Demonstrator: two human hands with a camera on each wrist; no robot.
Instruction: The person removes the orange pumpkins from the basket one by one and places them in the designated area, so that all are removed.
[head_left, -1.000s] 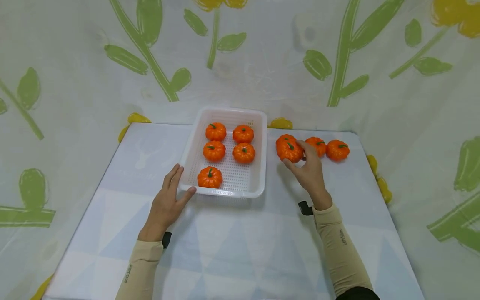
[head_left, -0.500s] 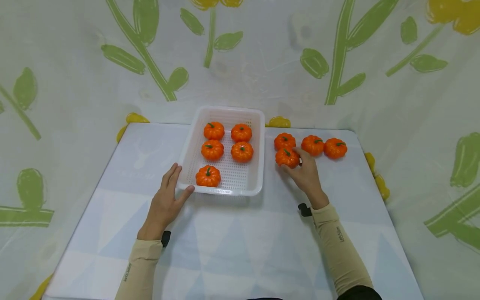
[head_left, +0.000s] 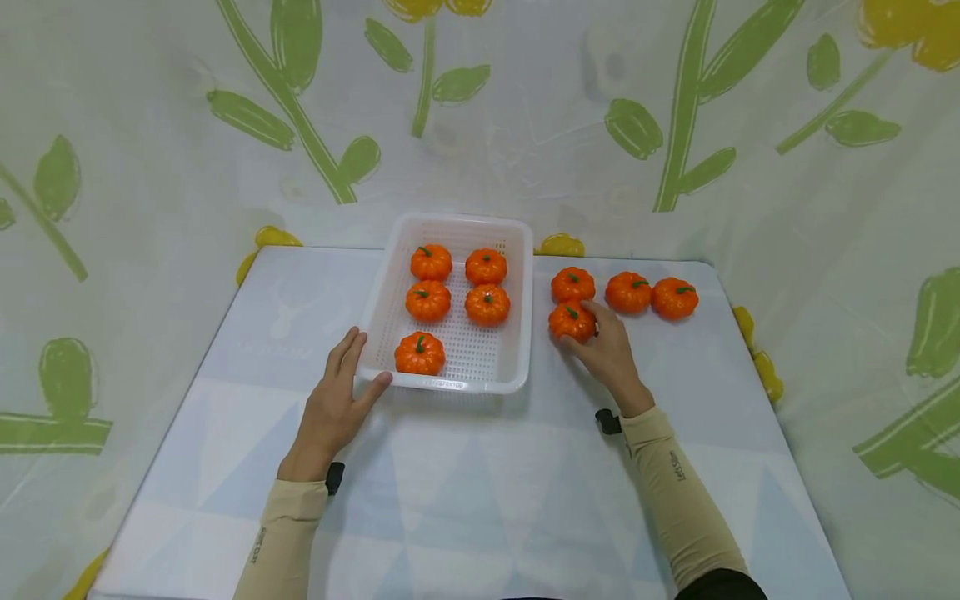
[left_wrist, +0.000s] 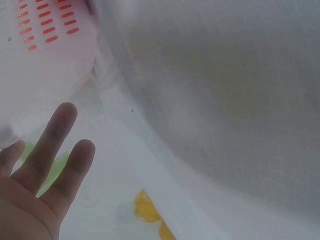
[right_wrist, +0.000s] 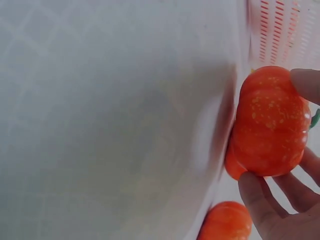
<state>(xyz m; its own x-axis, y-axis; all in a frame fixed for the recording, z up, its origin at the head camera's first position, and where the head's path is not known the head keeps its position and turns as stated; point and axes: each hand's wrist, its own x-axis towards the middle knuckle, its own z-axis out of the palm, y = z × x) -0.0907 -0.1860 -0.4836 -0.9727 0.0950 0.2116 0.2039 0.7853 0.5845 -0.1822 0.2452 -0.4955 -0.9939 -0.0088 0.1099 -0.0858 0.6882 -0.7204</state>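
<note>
My right hand point(head_left: 609, 354) holds a small orange pumpkin point(head_left: 570, 322) between thumb and fingers, just right of the white basket point(head_left: 517, 367). In the right wrist view that pumpkin point(right_wrist: 272, 125) shows its ribbed side, fingertips point(right_wrist: 252, 187) against it and the green stem partly hidden. Directly behind it is another pumpkin point(head_left: 572, 284). My left hand point(head_left: 330, 421) rests at the basket's near left corner, fingers extended along its side and thumb at the front rim. The left wrist view shows fingers point(left_wrist: 62, 120) spread beside the slotted basket wall point(left_wrist: 55, 60).
Several pumpkins point(head_left: 428, 301) sit inside the basket, two columns of them, one at the front left. Two more pumpkins point(head_left: 674, 298) stand side by side at the table's back right. A pale patterned cloth covers the table point(head_left: 465, 508); a flower-printed sheet point(head_left: 525, 150) hangs behind.
My right hand has brought its pumpkin down and slightly left, toward me, so the pumpkin behind it now shows more fully. My left hand stays at the basket corner.
</note>
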